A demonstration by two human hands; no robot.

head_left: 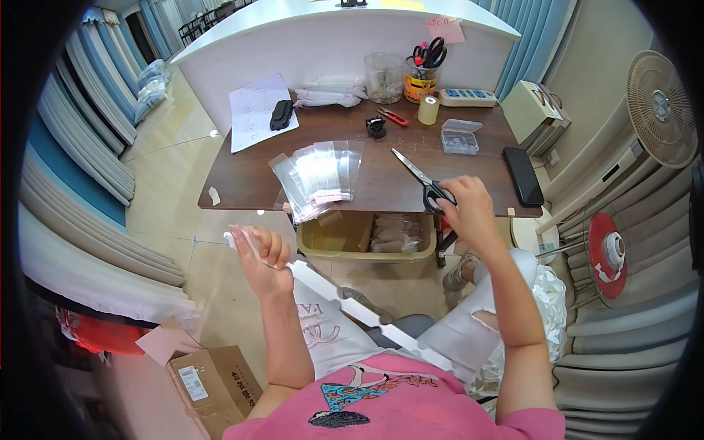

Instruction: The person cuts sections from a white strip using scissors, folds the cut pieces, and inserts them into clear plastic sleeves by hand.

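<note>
My left hand (262, 258) is closed around one end of a long white strip (356, 309), in front of the table's left part. The strip has notched edges and runs down across my lap, its far end lying against the pink shirt. My right hand (469, 211) grips the black handles of a pair of scissors (416, 170) at the table's front edge. The blades point to the back left and look slightly apart. Left of the scissors, several clear plastic bags (319, 176) are fanned out on the brown table (253, 176).
On the table are a phone (522, 176), a small clear box (460, 138), a tape roll (428, 110), red snips (394, 116) and a jar of scissors (420, 84). A yellow bin (334, 240) sits beneath. A cardboard box (220, 385) and a fan (661, 106) flank me.
</note>
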